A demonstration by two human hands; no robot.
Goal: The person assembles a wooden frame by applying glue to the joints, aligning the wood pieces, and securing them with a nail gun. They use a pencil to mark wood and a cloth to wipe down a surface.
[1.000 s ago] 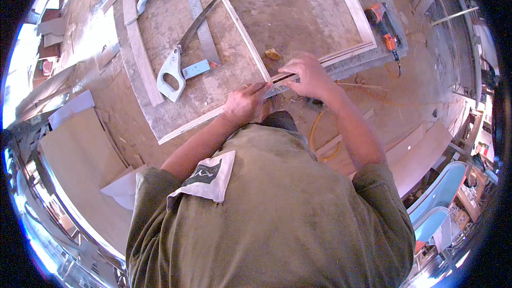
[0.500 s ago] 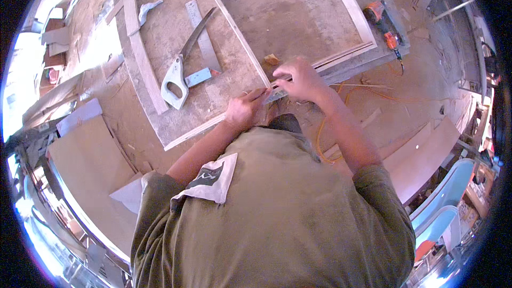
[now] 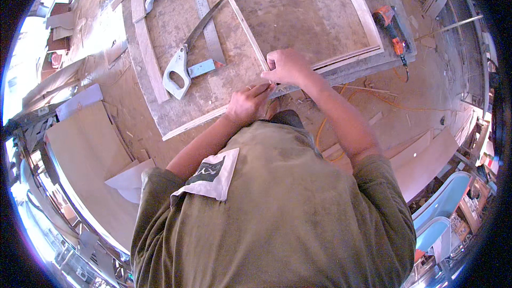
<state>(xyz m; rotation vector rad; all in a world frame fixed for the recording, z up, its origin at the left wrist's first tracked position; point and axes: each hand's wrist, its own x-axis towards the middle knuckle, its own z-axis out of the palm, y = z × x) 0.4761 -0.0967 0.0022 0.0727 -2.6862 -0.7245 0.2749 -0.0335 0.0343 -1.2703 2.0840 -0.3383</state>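
A pale wooden frame (image 3: 346, 60) lies flat on the worktable, with a long thin middle strip (image 3: 238, 15) running up to its front rail. At that joint my two hands meet. My left hand (image 3: 248, 103) is closed, its fingertips pinching the front rail beside the strip's end. Just above and to the right, my right hand (image 3: 289, 68) is closed with curled fingers, thumb and fingertips down at the joint. Anything small inside its grasp is hidden. Left of the strip lie a handsaw (image 3: 177, 74) with a white handle and a try square (image 3: 203, 68) with a blue stock.
An orange and black power drill (image 3: 391, 28) lies at the table's right edge, an orange cord (image 3: 376, 96) on the floor below it. Loose wooden strips (image 3: 144, 40) lie at the table's left. Board sheets (image 3: 85, 154) stand low at left, blue chairs (image 3: 442, 200) at lower right.
My right hand has come down and slightly left onto the joint, its fingers curling in closer. My left hand stays at the joint. The whole view has shifted slightly.
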